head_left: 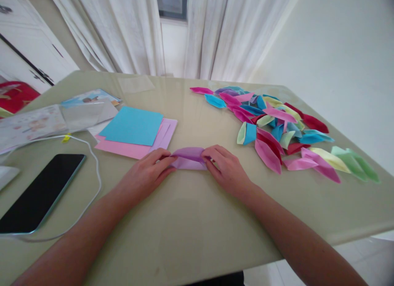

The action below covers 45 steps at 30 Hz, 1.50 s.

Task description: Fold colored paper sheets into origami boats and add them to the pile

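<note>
Head view. Purple paper, one: middle of table, both grips pinched on it, left hand at nine o'clock, right hand at three, seemingly to keep the fold even. Flat sheets, stacked: ten o'clock, presumably for easy reach. Folded papers, heaped: two o'clock, apparently kept separate.

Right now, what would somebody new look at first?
Probably the pile of bright folded papers on the right of the table. Then the purple paper held between the left hand and right hand, in the middle. The dark-screened phone lies at the left.
</note>
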Motion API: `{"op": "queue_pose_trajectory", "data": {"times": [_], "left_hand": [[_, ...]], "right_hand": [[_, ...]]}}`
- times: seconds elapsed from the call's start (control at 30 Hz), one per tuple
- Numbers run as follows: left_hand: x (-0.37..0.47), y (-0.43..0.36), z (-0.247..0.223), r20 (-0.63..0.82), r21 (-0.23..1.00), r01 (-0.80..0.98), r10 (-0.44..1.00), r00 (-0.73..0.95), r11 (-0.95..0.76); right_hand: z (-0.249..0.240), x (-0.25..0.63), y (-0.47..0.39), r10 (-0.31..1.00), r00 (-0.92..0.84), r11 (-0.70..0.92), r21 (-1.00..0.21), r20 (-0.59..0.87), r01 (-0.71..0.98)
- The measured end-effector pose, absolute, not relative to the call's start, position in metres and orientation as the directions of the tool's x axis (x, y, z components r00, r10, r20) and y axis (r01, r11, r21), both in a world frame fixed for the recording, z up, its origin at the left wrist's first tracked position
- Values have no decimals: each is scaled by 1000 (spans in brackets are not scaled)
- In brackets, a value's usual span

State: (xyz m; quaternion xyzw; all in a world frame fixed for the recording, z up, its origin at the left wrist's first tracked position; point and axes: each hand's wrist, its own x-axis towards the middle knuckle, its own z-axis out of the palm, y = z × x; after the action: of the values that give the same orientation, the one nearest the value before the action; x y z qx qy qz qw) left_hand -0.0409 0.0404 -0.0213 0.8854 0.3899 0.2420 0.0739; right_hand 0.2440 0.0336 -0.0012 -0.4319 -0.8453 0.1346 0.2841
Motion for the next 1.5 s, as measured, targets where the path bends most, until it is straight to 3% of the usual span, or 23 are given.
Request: {"op": "queue_pose_trajectory", "data": {"times": [0.2,0.47,0.87,1.13,1.5], "left_hand": [[-40,42,-18,392,324,677,745,540,-661],[-41,41,-22,355,416,635,759,546,-651],[-45,39,-14,378,302,601,672,637,-740],[-45,41,-17,384,450,590,741,550,-671],[-46,46,-19,355,513,553,749,559,-656]], "right_hand": [[-2,246,32,787,-486,617,-454,380,643],[-2,250,36,772,-537,636,-434,340,638],[-2,249,33,786,-538,617,-430,304,659],[0,249,33,787,-552,616,-414,276,671],[-1,251,36,799,-523,600,-462,297,654]]}}
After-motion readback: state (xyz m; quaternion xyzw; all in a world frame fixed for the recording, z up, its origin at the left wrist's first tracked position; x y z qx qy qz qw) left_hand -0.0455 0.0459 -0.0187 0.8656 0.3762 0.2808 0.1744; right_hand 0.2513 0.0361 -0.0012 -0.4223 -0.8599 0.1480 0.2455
